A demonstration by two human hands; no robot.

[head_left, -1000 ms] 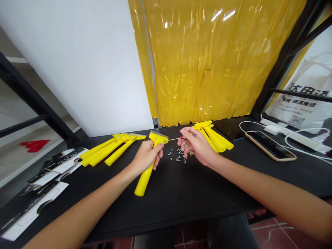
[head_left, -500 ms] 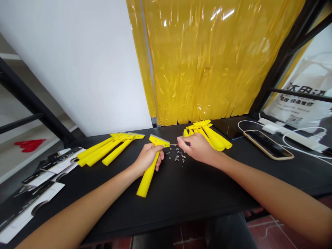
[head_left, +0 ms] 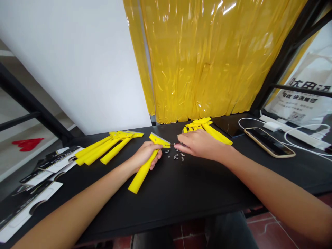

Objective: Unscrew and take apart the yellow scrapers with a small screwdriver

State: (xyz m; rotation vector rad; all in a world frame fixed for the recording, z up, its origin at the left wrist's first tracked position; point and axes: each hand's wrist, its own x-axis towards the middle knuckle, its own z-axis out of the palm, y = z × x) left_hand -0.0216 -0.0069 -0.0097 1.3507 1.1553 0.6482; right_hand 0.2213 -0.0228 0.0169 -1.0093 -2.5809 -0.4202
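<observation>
My left hand (head_left: 147, 155) is wrapped round the neck of a yellow scraper (head_left: 141, 174), whose handle slants down toward the table's front edge. A metal blade (head_left: 157, 139) runs along the scraper's head. My right hand (head_left: 195, 142) is closed on a screwdriver (head_left: 172, 145); its thin shaft reaches the right end of the scraper's head, and its handle is mostly hidden in my fingers. Under and between my hands lie several small screws and nuts (head_left: 178, 155).
More yellow scrapers lie to the left (head_left: 109, 148) and behind my right hand (head_left: 214, 133). White and black cardboard sleeves (head_left: 46, 193) are at far left. A phone (head_left: 269, 141), a dark tablet (head_left: 230, 126) and a power strip (head_left: 298, 133) with white cables are on the right.
The scraper's handle end has swung left and slightly up. My right hand has turned and shifted nearer the scraper's head, its fingers now more extended around the screwdriver.
</observation>
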